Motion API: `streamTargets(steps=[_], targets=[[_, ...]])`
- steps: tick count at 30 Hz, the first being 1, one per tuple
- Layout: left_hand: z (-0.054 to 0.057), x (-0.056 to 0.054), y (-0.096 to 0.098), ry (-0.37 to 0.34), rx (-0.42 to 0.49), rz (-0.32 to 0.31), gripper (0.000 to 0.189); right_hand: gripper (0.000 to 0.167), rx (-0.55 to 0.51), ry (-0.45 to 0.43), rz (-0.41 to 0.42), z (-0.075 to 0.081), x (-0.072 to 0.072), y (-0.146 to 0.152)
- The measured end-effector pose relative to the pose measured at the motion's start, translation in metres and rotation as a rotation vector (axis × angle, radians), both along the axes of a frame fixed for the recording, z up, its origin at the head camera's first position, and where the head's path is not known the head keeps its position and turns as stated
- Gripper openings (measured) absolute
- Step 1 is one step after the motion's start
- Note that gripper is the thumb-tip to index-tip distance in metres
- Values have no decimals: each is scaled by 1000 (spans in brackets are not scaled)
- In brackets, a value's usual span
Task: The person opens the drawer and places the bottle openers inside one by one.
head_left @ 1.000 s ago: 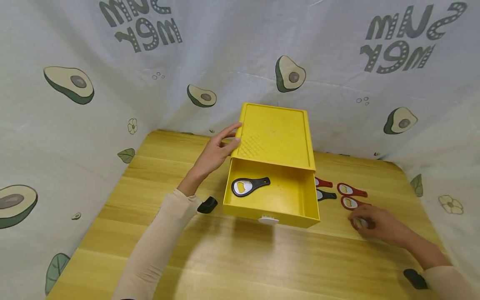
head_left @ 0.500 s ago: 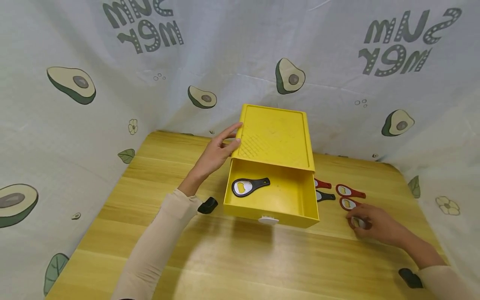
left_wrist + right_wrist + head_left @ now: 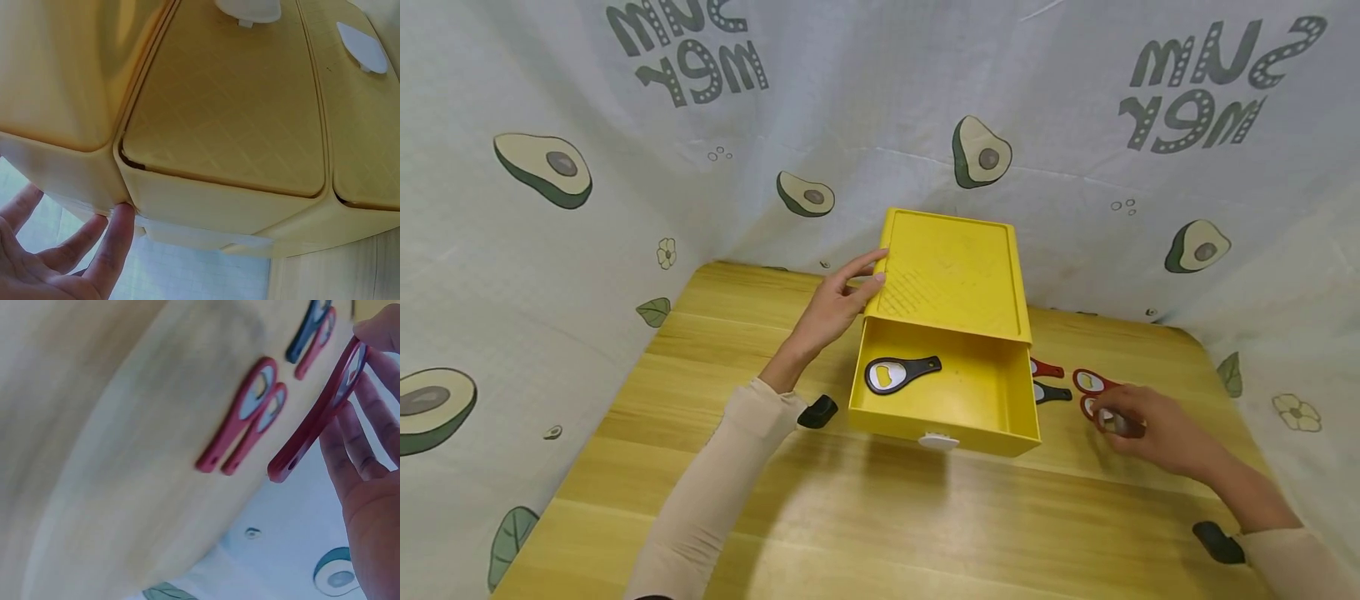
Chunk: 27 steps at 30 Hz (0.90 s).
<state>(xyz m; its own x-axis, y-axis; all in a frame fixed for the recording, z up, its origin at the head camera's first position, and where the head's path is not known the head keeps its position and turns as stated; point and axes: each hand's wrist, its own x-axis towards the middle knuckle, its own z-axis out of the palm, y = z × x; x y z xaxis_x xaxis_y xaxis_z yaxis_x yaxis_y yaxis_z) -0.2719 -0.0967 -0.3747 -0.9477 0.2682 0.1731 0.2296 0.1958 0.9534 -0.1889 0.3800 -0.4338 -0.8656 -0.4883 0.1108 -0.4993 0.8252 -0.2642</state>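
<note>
A yellow drawer unit (image 3: 951, 267) stands on the wooden table, its front drawer (image 3: 977, 392) pulled out. Inside that drawer lies a black bottle opener (image 3: 913, 367) with a pale metal head. My left hand (image 3: 831, 310) touches the unit's left side, thumb and fingers extended; fingertips (image 3: 122, 215) meet its edge in the left wrist view. To the right, my right hand (image 3: 1165, 433) pinches a red bottle opener (image 3: 315, 422) by its head, handle hanging free above the table. Close below it lie two more red bottle openers (image 3: 226, 430), one partly covered by the hand in the head view.
A black bottle opener (image 3: 1056, 392) and a red one (image 3: 1049, 369) lie right beside the drawer, partly hidden by it. A white knob (image 3: 937, 441) juts from the drawer front. An avocado-print curtain (image 3: 865, 92) hangs along the table's back and sides.
My right hand has lifted slightly with the red bottle opener, turning it so its head faces the drawer side. The left hand stays against the unit.
</note>
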Motion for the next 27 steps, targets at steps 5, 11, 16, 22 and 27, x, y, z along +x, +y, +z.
streamTargets(steps=[5, 11, 16, 22, 27], targets=[[-1, 0, 1, 14, -12, 9, 46, 44, -26, 33, 13, 10, -1, -6], [0, 0, 1, 9, -9, 7, 45, 46, -77, 112, 75, 26, -3, -18], [2, 1, 0, 4, -10, 12, 45, 51, -80, 177, 136, 42, -5, -30], [3, 1, 0, 3, -17, 11, 46, 50, -114, 167, 178, 60, 0, -45], [3, 1, 0, -5, -8, 8, 46, 53, -125, 211, 221, 70, -1, -54]])
